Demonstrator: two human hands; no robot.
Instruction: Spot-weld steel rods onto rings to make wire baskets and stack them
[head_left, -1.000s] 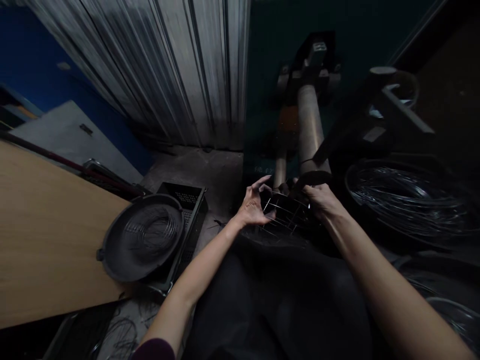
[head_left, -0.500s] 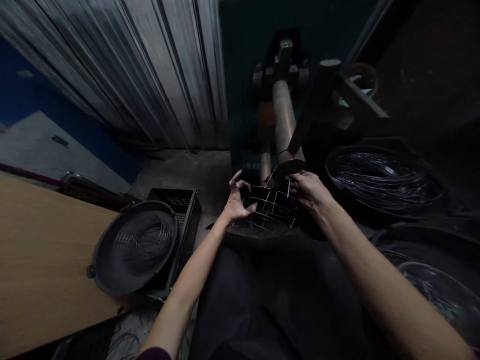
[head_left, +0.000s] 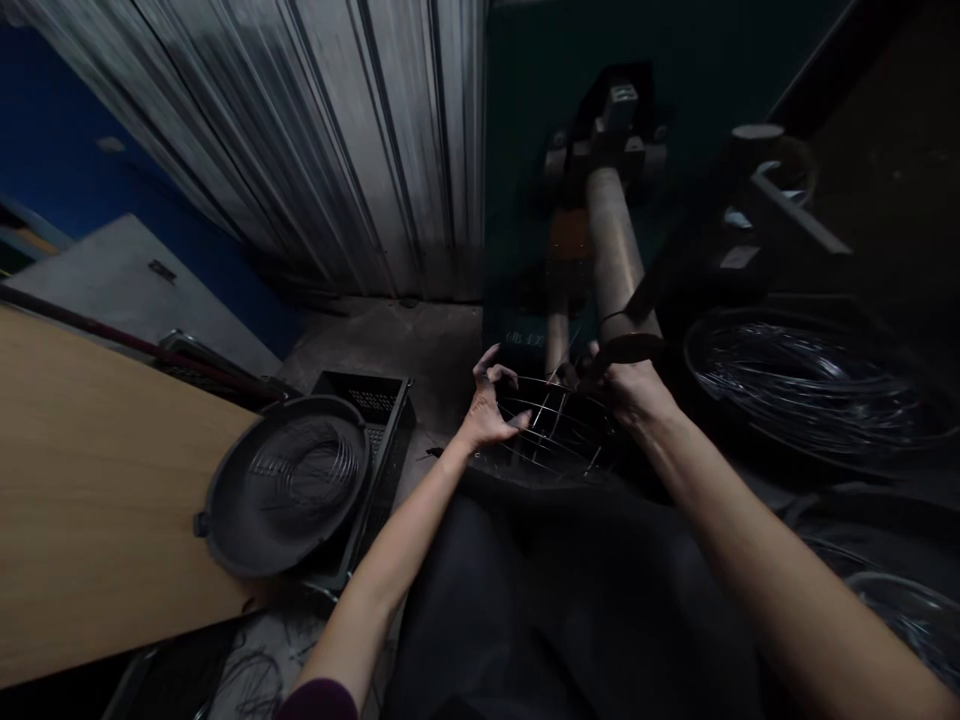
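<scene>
A round wire rack (head_left: 551, 425) of thin, shiny curved and crossing wires lies above my dark-clad lap. On its left side my left hand (head_left: 491, 405) grips the edge, thumb and curled fingers set apart on the wires. My right hand (head_left: 634, 390) is closed, raised at the rack's far right, just below the end of a thick metal bar (head_left: 619, 250). Its fingertips are mostly hidden by the bar and shadow, so what they hold does not show. The bar juts toward me from a dark green machine (head_left: 517, 200).
Left, a black round basin (head_left: 232, 540) holding wire rings rests on a black crate (head_left: 397, 430), beside a wooden board (head_left: 97, 500). At right stands another basin with coiled wires (head_left: 802, 385). A metal lever (head_left: 802, 210) projects near the bar. Corrugated sheeting (head_left: 360, 150) stands behind.
The view has swung left, so things sit farther right. My right hand, which pinched a short metal rod, has moved in under the bar's end, hiding the rod. My left hand keeps its hold.
</scene>
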